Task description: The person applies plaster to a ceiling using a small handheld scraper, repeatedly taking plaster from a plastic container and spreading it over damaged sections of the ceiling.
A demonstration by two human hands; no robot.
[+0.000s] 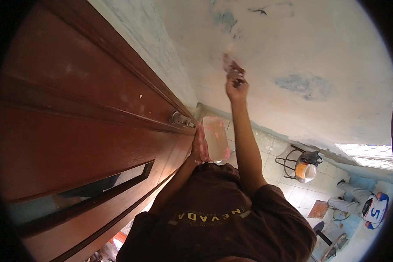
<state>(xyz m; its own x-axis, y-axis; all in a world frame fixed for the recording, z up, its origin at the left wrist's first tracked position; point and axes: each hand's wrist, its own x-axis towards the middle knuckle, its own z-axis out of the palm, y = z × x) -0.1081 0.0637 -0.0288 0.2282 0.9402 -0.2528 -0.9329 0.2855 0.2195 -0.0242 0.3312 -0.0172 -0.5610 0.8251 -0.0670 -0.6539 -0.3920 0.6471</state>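
Observation:
My left hand (198,146) grips the side of a rectangular plastic tub (215,135) at waist height. The tub's rim is smeared with pink, and its inside looks pale. Stretched up to the wall (266,109), my right hand (237,85) is closed on a small, flat, reddish putty knife (228,63), blurred at its end. The blade is at or very near the wall; contact cannot be made out. Grey-blue patches (303,86) mark the pale wall to the right of that hand and above it.
A brown wooden door (83,131) with a metal handle (181,118) stands close on my left. At lower right, a stool (288,161) and an orange-white bucket (306,171) stand on the tiled floor (270,177). Beyond them is another person (362,205).

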